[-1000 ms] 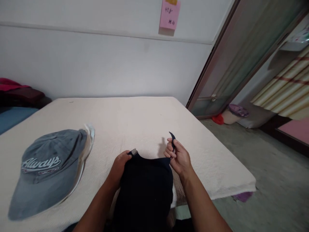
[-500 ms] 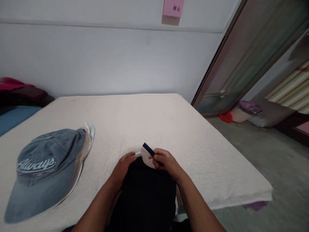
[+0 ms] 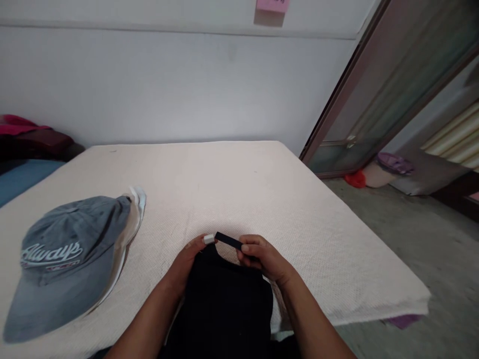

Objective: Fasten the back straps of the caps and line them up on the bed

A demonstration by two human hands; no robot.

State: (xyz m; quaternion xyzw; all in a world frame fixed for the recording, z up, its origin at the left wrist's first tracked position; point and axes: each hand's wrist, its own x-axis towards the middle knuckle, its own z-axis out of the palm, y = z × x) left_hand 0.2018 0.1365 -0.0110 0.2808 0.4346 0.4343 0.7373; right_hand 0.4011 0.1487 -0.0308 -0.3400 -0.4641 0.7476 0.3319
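Observation:
A black cap [image 3: 228, 299] is in front of me, its curved back opening turned away from me. My left hand [image 3: 190, 249] is closed at the cap's left back corner and grips the silver buckle [image 3: 209, 239] there. Between thumb and fingers, my right hand [image 3: 264, 254] pinches the dark adjustment strap [image 3: 229, 241] at the right back corner. The strap's free end points left and lies close to the buckle; I cannot tell whether they touch. The cap's brim is not visible.
Stacked caps, a grey one [image 3: 71, 249] on top, lie to the left on the cream-covered table [image 3: 194, 184]. Behind stands a white wall [image 3: 157, 85]. Dark red and blue things [image 3: 33, 149] are at far left, and a bin with a purple liner [image 3: 389, 169] is on the floor at right.
My right hand has swung the strap flatter, and its free end has come down and left, closer to the buckle. The buckle has shifted slightly left. The view has tilted down a little.

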